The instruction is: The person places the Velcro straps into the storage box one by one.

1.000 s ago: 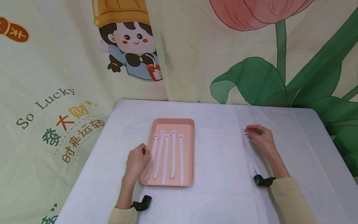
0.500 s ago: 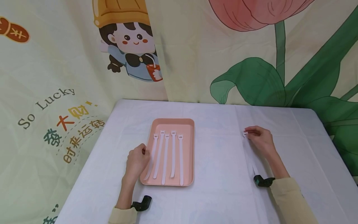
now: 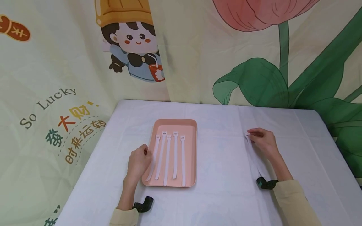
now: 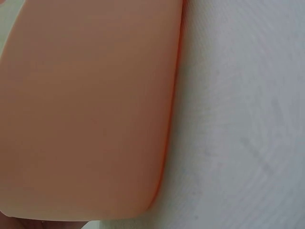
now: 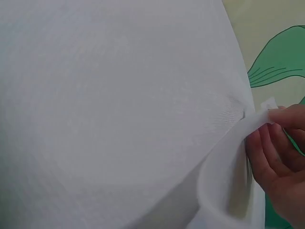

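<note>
A white strap-like cable tie (image 3: 249,146) with a slotted head hangs from my right hand (image 3: 265,142), pinched near that head by thumb and fingers. In the right wrist view the cable tie (image 5: 252,123) curves down from the fingertips. My left hand (image 3: 138,161), its fingers curled, grips the left rim of a pink tray (image 3: 194,157). Up close in the left wrist view, the tray (image 4: 95,109) hides most of that hand. Several similar white cable ties (image 3: 175,157) lie lengthwise side by side in the tray, slotted heads at the far end.
A white cloth (image 3: 220,157) covers the table. Behind it hangs a printed curtain (image 3: 186,62) with a cartoon figure and a large flower. Black cameras (image 3: 143,204) sit at both wrists, below the sleeves' cuffs.
My right hand has drifted very slightly toward me, and the cable tie's head has shifted a touch left. My left hand and the tray stay in place.
</note>
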The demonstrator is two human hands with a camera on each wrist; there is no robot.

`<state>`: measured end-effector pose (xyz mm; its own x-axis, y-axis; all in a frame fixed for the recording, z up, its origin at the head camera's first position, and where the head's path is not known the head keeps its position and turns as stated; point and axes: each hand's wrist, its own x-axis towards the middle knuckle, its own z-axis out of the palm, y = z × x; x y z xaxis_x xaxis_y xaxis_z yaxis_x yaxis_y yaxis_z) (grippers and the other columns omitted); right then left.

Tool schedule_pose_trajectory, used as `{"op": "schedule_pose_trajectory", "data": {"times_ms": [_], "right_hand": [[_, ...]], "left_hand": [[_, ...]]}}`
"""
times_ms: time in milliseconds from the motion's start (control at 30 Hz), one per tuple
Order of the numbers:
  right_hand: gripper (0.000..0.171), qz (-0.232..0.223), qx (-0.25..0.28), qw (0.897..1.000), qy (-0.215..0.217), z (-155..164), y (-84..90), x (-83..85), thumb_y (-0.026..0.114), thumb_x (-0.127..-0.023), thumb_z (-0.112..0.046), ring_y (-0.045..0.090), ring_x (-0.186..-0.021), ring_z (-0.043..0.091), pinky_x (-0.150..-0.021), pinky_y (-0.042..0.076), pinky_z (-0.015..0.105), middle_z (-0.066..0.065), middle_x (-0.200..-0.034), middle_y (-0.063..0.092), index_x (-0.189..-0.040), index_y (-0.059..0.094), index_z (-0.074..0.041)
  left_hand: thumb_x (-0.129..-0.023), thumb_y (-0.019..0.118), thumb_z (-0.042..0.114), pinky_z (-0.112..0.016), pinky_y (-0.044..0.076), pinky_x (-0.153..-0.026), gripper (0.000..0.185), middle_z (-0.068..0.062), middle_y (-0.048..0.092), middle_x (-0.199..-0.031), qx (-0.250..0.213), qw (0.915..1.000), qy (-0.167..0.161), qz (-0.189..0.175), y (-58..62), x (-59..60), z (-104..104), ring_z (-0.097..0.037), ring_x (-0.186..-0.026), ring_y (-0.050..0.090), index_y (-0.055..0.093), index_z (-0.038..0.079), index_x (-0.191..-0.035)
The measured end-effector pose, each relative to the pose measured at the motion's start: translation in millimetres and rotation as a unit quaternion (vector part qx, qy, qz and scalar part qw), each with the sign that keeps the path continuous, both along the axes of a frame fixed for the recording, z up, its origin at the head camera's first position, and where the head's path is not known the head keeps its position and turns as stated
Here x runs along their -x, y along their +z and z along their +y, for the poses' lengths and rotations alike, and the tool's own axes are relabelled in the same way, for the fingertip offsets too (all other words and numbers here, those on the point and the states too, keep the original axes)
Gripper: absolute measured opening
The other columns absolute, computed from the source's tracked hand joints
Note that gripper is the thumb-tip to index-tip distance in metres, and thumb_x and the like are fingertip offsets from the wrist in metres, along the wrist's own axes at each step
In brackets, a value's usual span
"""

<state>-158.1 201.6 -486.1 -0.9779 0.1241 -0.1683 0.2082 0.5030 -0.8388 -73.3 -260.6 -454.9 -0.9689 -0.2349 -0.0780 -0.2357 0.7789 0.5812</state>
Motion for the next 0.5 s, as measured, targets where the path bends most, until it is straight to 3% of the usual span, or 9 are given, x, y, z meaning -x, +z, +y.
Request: {"op": "schedule_pose_trajectory", "data": {"times_ms": [267,500], "right_hand": [[0.031,0.009,0.006,1.000,0.004,-1.3,13.9,-0.8,0.062,-0.102,-0.017,0.065,-0.099,0.027,-0.075,0.055,0.016,0.021,-0.124,0.067,-0.129,0.067,-0.002],[0.033,0.018,0.041,0.999,0.010,-11.6,20.3,0.5,0.066,-0.101,-0.021,0.067,-0.092,0.017,-0.075,0.059,0.023,0.017,-0.122,0.066,-0.128,0.066,-0.003]], "left_hand": [[-0.096,0.054,0.005,-0.029,0.036,-0.048,0.014,-0.004,0.052,-0.064,0.002,1.0000,-0.007,0.005,0.9,-0.3,-0.7,-0.018,-0.055,0.049,0.055,0.004,-0.082],[-0.096,0.053,0.004,-0.029,0.035,-0.048,0.015,-0.004,0.051,-0.063,-0.002,0.9999,-0.009,0.007,2.1,-0.8,0.1,-0.018,-0.055,0.049,0.054,0.004,-0.081]]}}
